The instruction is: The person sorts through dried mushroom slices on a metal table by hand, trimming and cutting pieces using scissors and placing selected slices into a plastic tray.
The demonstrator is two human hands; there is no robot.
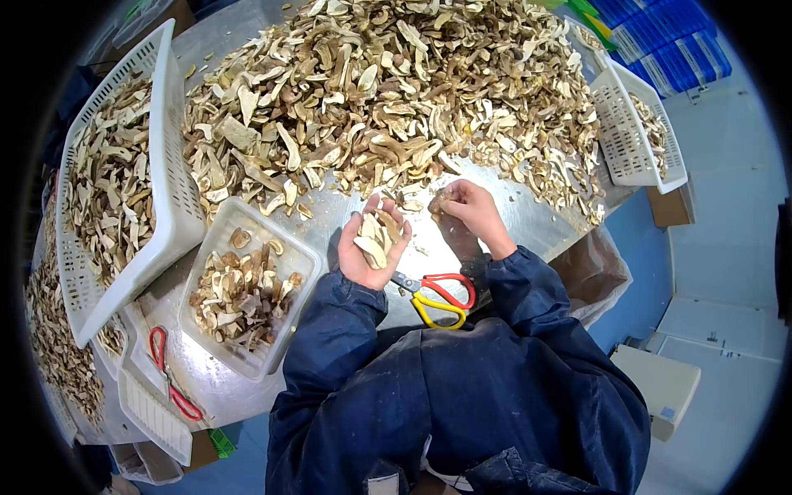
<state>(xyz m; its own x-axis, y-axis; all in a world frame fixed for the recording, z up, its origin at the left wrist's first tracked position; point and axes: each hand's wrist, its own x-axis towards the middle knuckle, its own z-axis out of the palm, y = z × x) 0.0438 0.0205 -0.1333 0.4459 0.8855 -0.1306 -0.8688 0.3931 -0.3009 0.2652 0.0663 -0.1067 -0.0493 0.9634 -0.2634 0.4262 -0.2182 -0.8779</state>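
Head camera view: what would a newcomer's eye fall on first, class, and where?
First comes the great heap of brown-and-cream slices, spread across the far side of the metal table. Next, the scissors with one red and one yellow handle lie close in front of the person's body. Near the heap's edge, the left hand cups several pale slices.

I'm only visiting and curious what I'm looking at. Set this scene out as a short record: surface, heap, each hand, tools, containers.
Surface: metal table
Heap: large pile of pale and brown slices, apparently mushroom
Left hand: cupped palm up, holding several pale slices
Right hand: fingertips pinching a brown piece
Tools: scissors with one red and one yellow handle, lying near the person's body; red-handled scissors at left
Containers: large white basket at left, translucent tub, white basket at far right; all hold slices
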